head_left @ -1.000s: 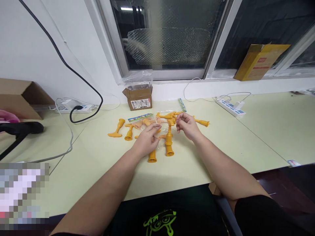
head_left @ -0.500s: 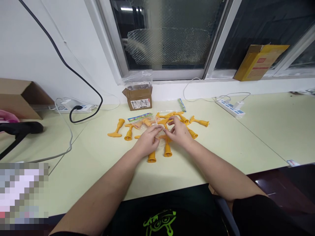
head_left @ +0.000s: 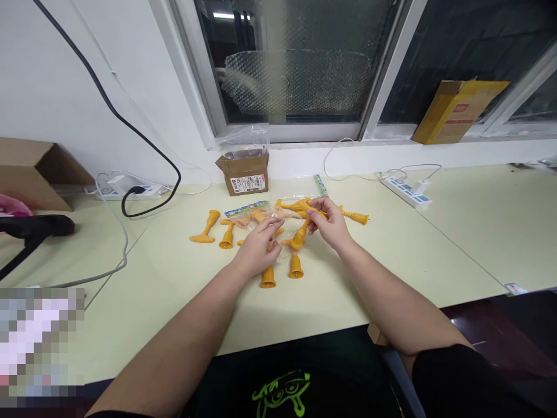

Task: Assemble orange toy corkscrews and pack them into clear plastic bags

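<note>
My right hand (head_left: 329,225) pinches a yellow T-handled piece (head_left: 299,235), tilted above the table's (head_left: 174,313) pile. My left hand (head_left: 257,248), fingers together, covers a second yellow piece (head_left: 268,277) at left; grip cannot be determined.

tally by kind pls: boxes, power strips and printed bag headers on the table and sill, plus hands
Brown boxes: 2
Yellow box: 1
Power strips: 2
Printed bag headers: 2
Hands: 2
Total: 9
</note>
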A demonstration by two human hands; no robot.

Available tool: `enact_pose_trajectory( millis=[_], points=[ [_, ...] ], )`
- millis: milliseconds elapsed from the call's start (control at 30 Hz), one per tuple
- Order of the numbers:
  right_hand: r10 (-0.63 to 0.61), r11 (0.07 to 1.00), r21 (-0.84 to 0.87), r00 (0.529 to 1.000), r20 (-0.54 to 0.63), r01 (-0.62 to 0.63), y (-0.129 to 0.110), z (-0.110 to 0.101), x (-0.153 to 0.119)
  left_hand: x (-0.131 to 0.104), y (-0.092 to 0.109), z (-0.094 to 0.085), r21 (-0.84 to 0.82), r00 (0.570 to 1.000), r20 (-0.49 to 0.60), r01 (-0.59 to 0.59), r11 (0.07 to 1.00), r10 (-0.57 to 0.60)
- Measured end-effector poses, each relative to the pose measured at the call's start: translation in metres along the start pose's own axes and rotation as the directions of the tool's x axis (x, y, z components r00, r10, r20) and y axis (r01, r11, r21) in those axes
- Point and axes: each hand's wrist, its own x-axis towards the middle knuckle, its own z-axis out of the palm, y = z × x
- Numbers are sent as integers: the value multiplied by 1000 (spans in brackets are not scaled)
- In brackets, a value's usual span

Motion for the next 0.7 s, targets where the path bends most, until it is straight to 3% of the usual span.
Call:
enact_pose_trajectory(
  millis=[100,200,367,533,600,700],
  points=[
    [-19,1000,23,991,131,16,1,1,-3,0,-1,1,-35,998,-40,39,999,-40],
    [-132,983,-90,962,241,158,1,4,-9,0,-3,2,-46,998,-60,31,998,-33],
    [-338,833,-305,861,380,461,-1,11,-15,0,-5,3,-52,996,-84,-19,998,15],
    [-339,718,-395,784,519,572,9,20,-15,-1,-4,1,-32,993,-60,-101,994,99],
    [-329,676,-457,791,515,578,13,23,-15,-1,-3,1,-30,987,-49,-153,988,152],
    [-291,554,-645,849,442,526,12,28,-16,-1,-1,2,-45,978,-37,-206,977,205]
  ],
)
